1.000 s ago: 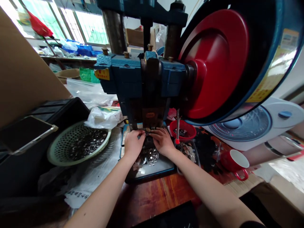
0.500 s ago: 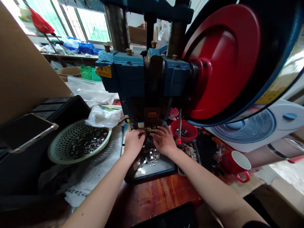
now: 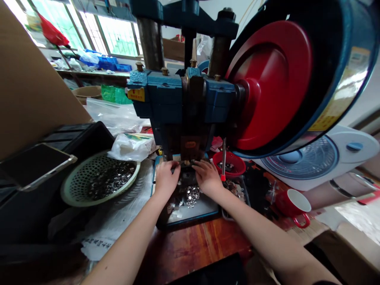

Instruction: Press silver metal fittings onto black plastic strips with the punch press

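At the foot of a blue bench press (image 3: 166, 99), my left hand (image 3: 166, 177) is to the left of the punch, thumb and forefinger drawn together at the die. What lies between those fingertips is dark and too small to name. My right hand (image 3: 208, 179) mirrors it on the right, fingers bent forward and close together beside the small brass-coloured punch tip (image 3: 187, 162). Its fingertips are partly hidden in shadow, and anything they grip cannot be made out. Below and between both hands, small shiny metal pieces (image 3: 192, 194) lie heaped on the press's base plate (image 3: 194, 213).
A pale green perforated basket (image 3: 69, 186) of small metal parts stands left, beside a phone (image 3: 37, 164). To the right are a red bowl (image 3: 242, 168), a clear tray of scraps (image 3: 246, 198), a red mug (image 3: 285, 204) and a fan (image 3: 341, 158). The red flywheel (image 3: 276, 87) overhangs.
My right hand has shifted slightly right, so the gap between the hands is wider. My left hand stays nearly in place. The camera view has tilted and moved a little.
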A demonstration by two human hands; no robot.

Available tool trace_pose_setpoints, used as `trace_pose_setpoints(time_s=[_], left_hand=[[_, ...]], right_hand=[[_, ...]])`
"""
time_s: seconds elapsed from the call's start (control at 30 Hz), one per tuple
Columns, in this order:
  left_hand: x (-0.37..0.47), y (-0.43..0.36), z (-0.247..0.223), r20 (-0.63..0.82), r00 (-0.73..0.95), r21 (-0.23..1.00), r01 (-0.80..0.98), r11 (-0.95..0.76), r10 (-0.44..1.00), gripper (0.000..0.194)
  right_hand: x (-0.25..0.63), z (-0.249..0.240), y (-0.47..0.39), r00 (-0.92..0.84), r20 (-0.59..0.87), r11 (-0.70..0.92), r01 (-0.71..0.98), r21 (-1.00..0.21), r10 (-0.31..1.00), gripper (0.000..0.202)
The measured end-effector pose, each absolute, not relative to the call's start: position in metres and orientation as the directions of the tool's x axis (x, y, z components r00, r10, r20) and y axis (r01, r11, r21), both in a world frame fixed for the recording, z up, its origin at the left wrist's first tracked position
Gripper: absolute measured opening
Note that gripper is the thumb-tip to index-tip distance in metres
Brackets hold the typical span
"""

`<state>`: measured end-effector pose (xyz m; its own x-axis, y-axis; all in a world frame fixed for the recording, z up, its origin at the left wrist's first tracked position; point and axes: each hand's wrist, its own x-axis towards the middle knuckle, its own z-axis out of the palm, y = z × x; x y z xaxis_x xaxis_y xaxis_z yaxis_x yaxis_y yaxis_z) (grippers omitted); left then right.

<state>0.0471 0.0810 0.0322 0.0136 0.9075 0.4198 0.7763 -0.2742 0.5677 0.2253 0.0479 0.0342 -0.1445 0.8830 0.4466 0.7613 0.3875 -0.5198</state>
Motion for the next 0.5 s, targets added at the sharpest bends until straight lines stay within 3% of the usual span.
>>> trace_pose_setpoints(time_s=[0.1, 0.17, 0.23, 0.3, 0.5], left_hand=[[0.034, 0.065, 0.034, 0.442, -0.044, 0.598, 0.759, -0.257, 0.896, 0.025], [0.026, 0.051, 0.031, 0.446, -0.046, 0.616, 0.74, -0.27, 0.894, 0.024], [0.02, 0.036, 0.027, 0.449, -0.03, 0.628, 0.722, -0.291, 0.893, 0.023], [0.018, 0.023, 0.02, 0.444, -0.014, 0.628, 0.718, -0.3, 0.896, 0.022], [0.019, 0.0, 0.007, 0.436, 0.037, 0.604, 0.729, -0.322, 0.899, 0.02]], right_hand=[[0.242, 0.021, 0.031, 0.179, 0.287, 0.21, 0.356, -0.91, 0.941, 0.038], [0.252, 0.015, 0.017, 0.269, 0.112, 0.116, 0.004, -0.993, 0.957, 0.055], [0.257, 0.013, 0.005, 0.258, 0.045, 0.101, -0.209, -0.973, 0.965, 0.064], [0.26, 0.014, 0.0, 0.242, 0.044, 0.107, -0.256, -0.961, 0.969, 0.06], [0.256, 0.007, 0.007, 0.309, 0.08, 0.124, -0.127, -0.984, 0.948, 0.05]])
